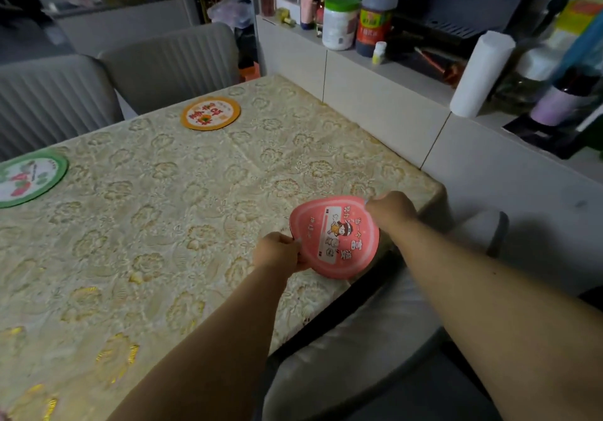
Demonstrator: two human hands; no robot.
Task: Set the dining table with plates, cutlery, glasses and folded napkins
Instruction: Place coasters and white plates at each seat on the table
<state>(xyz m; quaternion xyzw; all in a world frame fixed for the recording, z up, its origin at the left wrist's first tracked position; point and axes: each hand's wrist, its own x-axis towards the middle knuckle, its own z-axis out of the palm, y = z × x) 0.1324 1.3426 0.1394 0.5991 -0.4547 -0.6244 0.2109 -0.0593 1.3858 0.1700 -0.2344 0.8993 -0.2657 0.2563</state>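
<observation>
1. A person stood at the near right corner of a dining table (137, 212) that was covered with a cream cloth with a golden flower pattern.
2. Both bare hands held one round pink placemat with a cartoon figure and printed characters (336, 238).
3. The left hand (277, 252) was closed on the near left edge of the pink mat, with the fingers curled around the rim.
4. The right hand (390, 210) was closed on the far right edge of the same mat, pinching it from above.
5. The pink mat was bent upward between the two hands, so it was not flat; its near part hung over the table edge, and I cannot tell if its underside touched the cloth.
6. A round orange-rimmed placemat with a white centre and red print (210, 113) lay flat on the far side of the table, in front of a grey ribbed chair (173, 61).
7. A round green-rimmed placemat with a white centre and red fruit pictures (27, 177) lay flat at the left edge of the view, in front of a second grey ribbed chair (49, 101).
8. The three mats were well apart from each other.
9. On the right, beside the table, ran a pale counter (375, 94), which carried a white jar with a green lid (339, 24), a dark sauce bottle with a red label (375, 22) and a leaning white paper roll (479, 73).
</observation>
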